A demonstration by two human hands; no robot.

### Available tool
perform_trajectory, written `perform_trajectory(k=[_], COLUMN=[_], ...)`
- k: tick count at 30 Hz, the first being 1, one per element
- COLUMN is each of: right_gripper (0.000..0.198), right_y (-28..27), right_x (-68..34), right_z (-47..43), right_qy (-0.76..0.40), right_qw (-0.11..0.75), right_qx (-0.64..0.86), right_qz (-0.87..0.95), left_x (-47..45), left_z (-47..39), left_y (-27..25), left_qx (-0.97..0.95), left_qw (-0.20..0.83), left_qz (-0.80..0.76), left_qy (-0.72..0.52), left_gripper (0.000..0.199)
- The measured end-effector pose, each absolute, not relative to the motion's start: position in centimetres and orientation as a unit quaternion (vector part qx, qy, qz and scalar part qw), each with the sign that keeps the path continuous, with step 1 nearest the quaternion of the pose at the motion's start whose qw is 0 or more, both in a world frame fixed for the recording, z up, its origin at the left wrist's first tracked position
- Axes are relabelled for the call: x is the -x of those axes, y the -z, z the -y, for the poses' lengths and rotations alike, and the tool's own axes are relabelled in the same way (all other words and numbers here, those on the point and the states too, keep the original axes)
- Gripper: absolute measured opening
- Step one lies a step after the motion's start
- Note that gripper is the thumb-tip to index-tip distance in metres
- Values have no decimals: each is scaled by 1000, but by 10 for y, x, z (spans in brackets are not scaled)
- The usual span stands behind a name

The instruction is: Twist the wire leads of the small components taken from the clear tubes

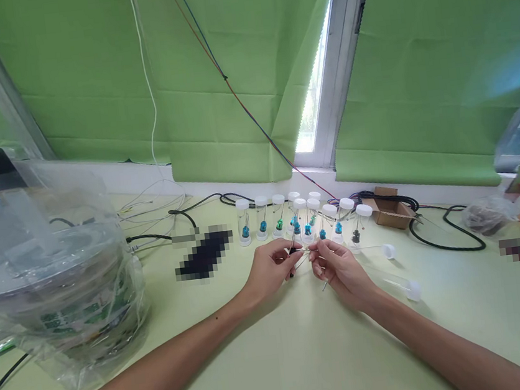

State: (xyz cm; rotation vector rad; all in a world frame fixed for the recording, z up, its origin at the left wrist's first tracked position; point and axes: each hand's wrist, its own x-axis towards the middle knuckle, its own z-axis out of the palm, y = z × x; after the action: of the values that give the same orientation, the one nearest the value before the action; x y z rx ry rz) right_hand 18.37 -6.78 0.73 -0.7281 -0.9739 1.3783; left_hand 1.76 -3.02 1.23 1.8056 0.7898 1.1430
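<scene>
My left hand pinches a small black piece with thin metal rods sticking out of it. Close beside it, the fingers of my right hand are pressed together on a thin rod; another short metal rod pokes out below them. The fingertips of both hands almost meet. Just behind stand several clear tubes with white caps, most holding small blue or green parts with thin rods, one a dark part. To the right of my right hand a clear capped tube lies on its side, with another white cap behind it.
A large round item wrapped in clear plastic fills the left of the table. Black cables and an open cardboard box are at the back right. Green blinds hang behind. Two blurred-out dark items lie left and right.
</scene>
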Motion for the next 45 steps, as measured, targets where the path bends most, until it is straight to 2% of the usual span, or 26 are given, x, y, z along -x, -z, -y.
perform_trajectory(k=[13,25,29,37,45], right_gripper=[34,33,31,23,15], right_y=[-6,-7,-5,-5,-3], right_x=[-184,-183,-183,-187,-192], right_z=[65,66,66,63,62], right_qy=[-613,-613,-564,-388,-323], right_qw=[605,606,613,632,621], right_qx=[316,315,331,370,388], right_qz=[397,398,443,560,600], left_x=[-18,-18,-18,-18,-17], left_z=[29,30,30,26,26], left_y=[-7,-10,-13,-13,-11], left_qx=[-748,-743,-736,-709,-723], left_qw=[388,404,410,432,409], left_qz=[-279,-266,-278,-302,-302], left_qy=[-461,-462,-461,-468,-468], left_gripper=[23,22,23,24,23])
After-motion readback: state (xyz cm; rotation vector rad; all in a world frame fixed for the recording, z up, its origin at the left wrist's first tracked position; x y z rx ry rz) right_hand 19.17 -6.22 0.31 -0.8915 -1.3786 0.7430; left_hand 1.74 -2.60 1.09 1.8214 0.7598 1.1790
